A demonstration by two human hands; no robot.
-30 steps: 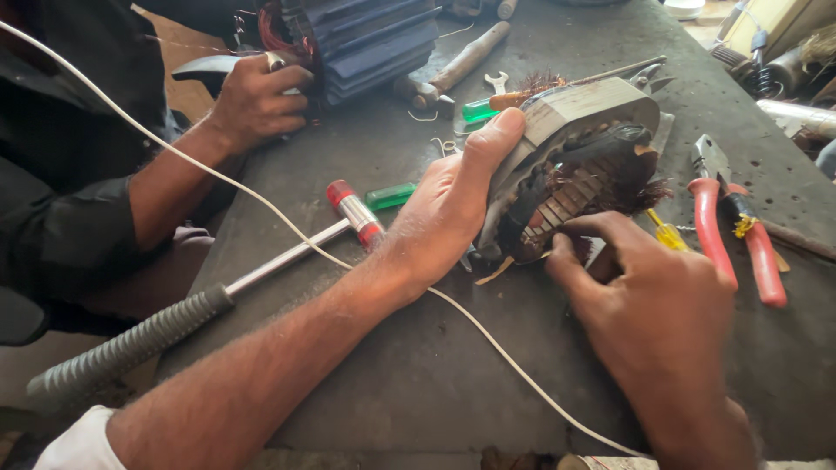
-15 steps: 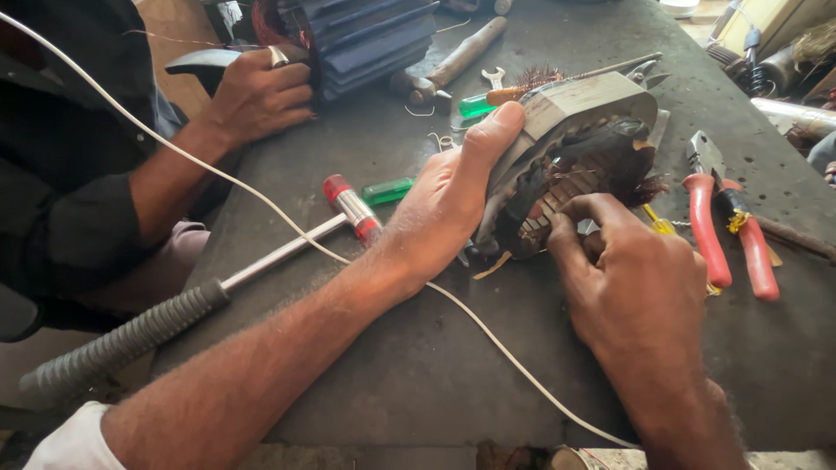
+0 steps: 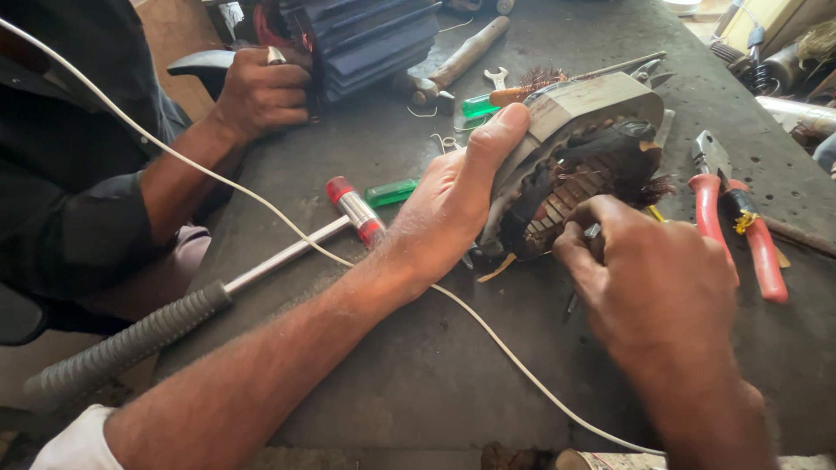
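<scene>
Grey metal stator ring with dark copper windings (image 3: 579,165) stands tipped on edge on the dark worn table (image 3: 418,365), its slots still full of wire and frayed strands sticking out at the far side, so the winding work looks far from done. Left hand (image 3: 453,204) spreads wide, clasping the ring's outer rim. Right hand (image 3: 649,274) is closed tight around a thin metal tool (image 3: 592,233) pressed into the slots.

You see a grey stator (image 3: 582,113) with dark, brownish windings, pliers (image 3: 740,218) with red handles, a green screwdriver handle (image 3: 391,191), a mallet (image 3: 355,211) with red ends and silver middle, a white cable (image 3: 261,209), a dark grey worktop (image 3: 418,365).
</scene>
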